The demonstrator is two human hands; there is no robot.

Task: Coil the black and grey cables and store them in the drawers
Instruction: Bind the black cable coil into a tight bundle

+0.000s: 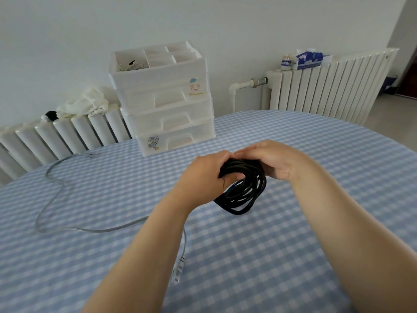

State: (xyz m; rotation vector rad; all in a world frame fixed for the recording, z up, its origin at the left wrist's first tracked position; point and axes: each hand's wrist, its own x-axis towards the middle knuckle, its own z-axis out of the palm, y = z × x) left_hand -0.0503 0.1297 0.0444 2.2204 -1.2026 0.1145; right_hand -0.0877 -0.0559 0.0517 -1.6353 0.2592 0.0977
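A black cable (pixel 244 190) is wound into a coil and held above the middle of the table. My left hand (pixel 206 175) grips the coil's left side, fingers through the loops. My right hand (pixel 273 162) closes over the coil's top from the right. A grey cable (pixel 56 190) lies loose and uncoiled across the table's left side, its clear plug (pixel 177 273) resting near my left forearm. The white plastic drawers (pixel 169 111) stand stacked at the table's far edge, all shut, with an open divided tray on top.
The table (pixel 293 256) wears a blue and white checked cloth. White radiators (pixel 325 86) line the wall behind. A white cloth (pixel 85 102) lies on the left radiator, a tissue box (pixel 311 59) on the right one.
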